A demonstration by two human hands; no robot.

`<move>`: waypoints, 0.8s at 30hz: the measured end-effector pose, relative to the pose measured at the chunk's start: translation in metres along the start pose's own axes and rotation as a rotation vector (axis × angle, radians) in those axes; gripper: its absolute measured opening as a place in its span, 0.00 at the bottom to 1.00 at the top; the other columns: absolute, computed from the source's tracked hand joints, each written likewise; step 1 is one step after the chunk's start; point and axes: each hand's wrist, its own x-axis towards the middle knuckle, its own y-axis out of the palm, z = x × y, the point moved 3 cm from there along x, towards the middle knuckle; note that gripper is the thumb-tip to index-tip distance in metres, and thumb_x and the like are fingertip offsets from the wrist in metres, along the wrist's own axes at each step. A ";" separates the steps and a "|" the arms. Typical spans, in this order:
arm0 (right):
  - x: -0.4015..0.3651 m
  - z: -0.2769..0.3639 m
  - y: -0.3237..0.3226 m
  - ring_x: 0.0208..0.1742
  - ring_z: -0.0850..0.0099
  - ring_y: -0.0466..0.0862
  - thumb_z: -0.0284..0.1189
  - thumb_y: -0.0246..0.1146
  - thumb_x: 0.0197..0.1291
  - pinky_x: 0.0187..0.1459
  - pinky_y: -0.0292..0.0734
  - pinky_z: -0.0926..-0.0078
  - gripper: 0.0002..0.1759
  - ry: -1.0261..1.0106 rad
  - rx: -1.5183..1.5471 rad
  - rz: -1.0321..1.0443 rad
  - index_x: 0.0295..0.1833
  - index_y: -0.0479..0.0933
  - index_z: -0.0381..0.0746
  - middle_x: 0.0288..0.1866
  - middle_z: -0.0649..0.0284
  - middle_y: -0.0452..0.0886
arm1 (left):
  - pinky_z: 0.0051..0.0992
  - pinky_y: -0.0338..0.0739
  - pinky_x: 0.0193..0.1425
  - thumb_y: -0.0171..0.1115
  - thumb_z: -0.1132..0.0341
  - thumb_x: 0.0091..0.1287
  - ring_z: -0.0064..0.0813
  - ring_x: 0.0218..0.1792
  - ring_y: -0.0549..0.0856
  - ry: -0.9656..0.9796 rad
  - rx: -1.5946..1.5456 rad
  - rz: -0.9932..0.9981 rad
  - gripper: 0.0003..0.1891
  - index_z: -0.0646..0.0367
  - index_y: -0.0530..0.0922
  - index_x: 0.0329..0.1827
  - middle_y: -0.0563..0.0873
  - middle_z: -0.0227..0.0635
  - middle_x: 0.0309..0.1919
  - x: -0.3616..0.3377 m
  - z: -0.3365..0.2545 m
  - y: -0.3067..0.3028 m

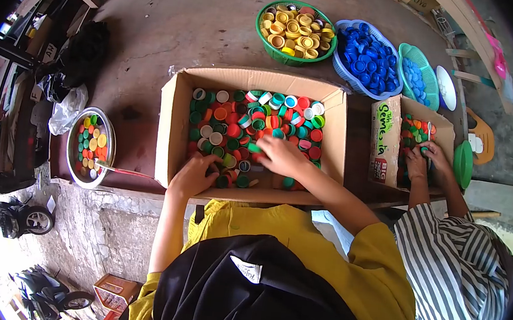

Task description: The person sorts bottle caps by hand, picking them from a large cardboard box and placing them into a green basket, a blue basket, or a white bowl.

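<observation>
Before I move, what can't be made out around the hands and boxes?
All in the head view:
Left hand's hold: its own fingers hide any cap.
Right hand's grip on the green cap: blurred.
Large box's bottom: mostly hidden by piled caps.
Caps beneath the co-worker's hands: covered by them.
Motorbike at left: partly lost in glare.

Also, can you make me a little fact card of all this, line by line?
Middle: big cardboard box, mixed-colour caps inside
Left hand: among those caps
Right hand: fingers at a green cap
Green basket: mostly yellow caps
Blue basket: dark blue caps
Teal basket: light blue caps
Metal bowl: more mixed caps
Neighbour: person in stripes, both hands in a smaller box
</observation>
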 end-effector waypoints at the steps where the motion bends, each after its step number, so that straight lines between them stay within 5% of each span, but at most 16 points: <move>1: 0.000 0.004 -0.008 0.36 0.58 0.80 0.29 0.65 0.47 0.35 0.77 0.63 0.18 -0.024 -0.032 -0.158 0.44 0.71 0.37 0.39 0.56 0.74 | 0.32 0.69 0.56 0.62 0.69 0.55 0.38 0.48 0.75 -0.004 -0.001 -0.003 0.17 0.55 0.77 0.50 0.84 0.33 0.34 0.000 -0.002 -0.001; 3: -0.001 0.015 -0.026 0.37 0.60 0.79 0.29 0.65 0.47 0.35 0.76 0.64 0.17 -0.071 -0.092 -0.474 0.44 0.72 0.39 0.38 0.59 0.73 | 0.32 0.69 0.56 0.63 0.68 0.55 0.37 0.49 0.74 -0.012 -0.011 0.010 0.17 0.55 0.77 0.50 0.84 0.33 0.34 0.001 -0.003 -0.002; 7: -0.008 0.022 0.009 0.32 0.58 0.80 0.29 0.63 0.43 0.33 0.76 0.60 0.10 -0.288 -0.012 0.206 0.33 0.75 0.37 0.34 0.57 0.75 | 0.32 0.69 0.56 0.65 0.65 0.55 0.37 0.49 0.74 -0.026 -0.043 0.021 0.18 0.55 0.77 0.50 0.84 0.34 0.34 -0.001 -0.012 -0.006; 14: -0.007 0.013 0.040 0.30 0.57 0.80 0.31 0.63 0.43 0.31 0.76 0.62 0.09 -0.224 0.014 0.299 0.24 0.77 0.35 0.30 0.55 0.78 | 0.32 0.73 0.51 0.64 0.69 0.54 0.38 0.43 0.80 0.056 -0.036 0.010 0.18 0.59 0.76 0.49 0.85 0.39 0.34 -0.001 -0.009 -0.003; 17: -0.004 0.013 0.019 0.30 0.61 0.80 0.31 0.64 0.47 0.31 0.76 0.67 0.10 -0.227 0.370 0.023 0.25 0.77 0.34 0.29 0.57 0.78 | 0.33 0.77 0.44 0.60 0.73 0.54 0.41 0.38 0.84 0.071 -0.104 -0.022 0.17 0.63 0.76 0.49 0.85 0.44 0.33 0.002 -0.004 -0.003; 21: 0.006 0.008 0.024 0.29 0.72 0.78 0.27 0.58 0.54 0.33 0.73 0.73 0.06 0.185 0.925 0.108 0.32 0.75 0.35 0.27 0.60 0.77 | 0.34 0.77 0.45 0.56 0.75 0.56 0.44 0.40 0.83 0.001 -0.210 -0.049 0.16 0.64 0.75 0.49 0.84 0.46 0.35 0.002 -0.008 -0.007; 24: 0.017 0.015 0.029 0.28 0.70 0.78 0.25 0.51 0.56 0.30 0.72 0.70 0.07 0.063 0.757 0.143 0.33 0.73 0.34 0.24 0.58 0.76 | 0.36 0.75 0.49 0.55 0.76 0.58 0.45 0.44 0.81 0.089 -0.143 -0.177 0.15 0.63 0.74 0.50 0.82 0.48 0.39 0.004 -0.002 -0.007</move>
